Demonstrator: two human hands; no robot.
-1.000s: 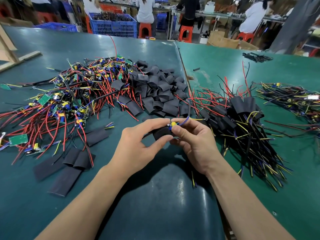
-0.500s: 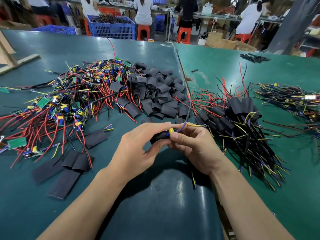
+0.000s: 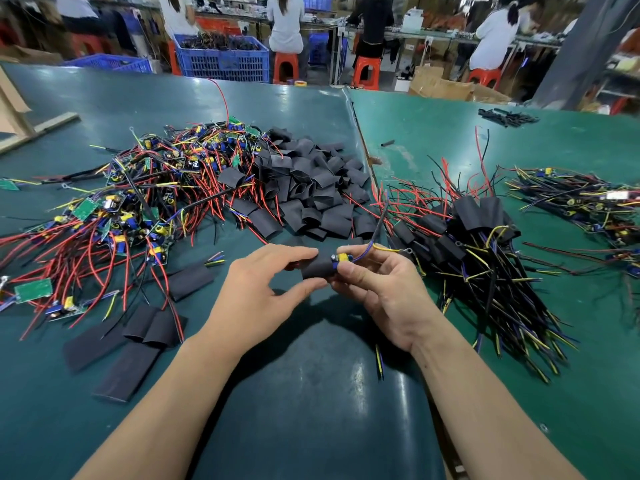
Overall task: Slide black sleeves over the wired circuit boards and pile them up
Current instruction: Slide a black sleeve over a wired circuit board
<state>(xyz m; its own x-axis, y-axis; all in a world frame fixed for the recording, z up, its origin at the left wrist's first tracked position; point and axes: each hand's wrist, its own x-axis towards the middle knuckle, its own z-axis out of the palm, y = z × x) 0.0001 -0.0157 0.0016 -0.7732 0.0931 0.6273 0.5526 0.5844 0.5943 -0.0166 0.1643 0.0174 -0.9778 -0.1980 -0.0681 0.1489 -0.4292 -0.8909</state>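
A: Sleeve (image 3: 317, 268) is mid-air over the table (image 3: 311, 410), just in front of the loose sleeve heap (image 3: 311, 188). Left hand (image 3: 256, 292) pinches it between thumb and fingers, probably to hold the mouth steady.

B: And the board?

A: Circuit board (image 3: 341, 258) is mostly inside. Only the yellow and blue end shows at the sleeve's right opening. Right hand (image 3: 384, 289) grips that end, fingers curled round it, leads running up and right. Looks like it feeds while the left pulls.

B: So nearly seated?

A: My read, yes. A little more push should do it.

B: Where does it go then?

A: Likely the finished pile (image 3: 478, 244), right of the heap. Bare boards (image 3: 138, 209) lie left of the heap, so work flows left to right.
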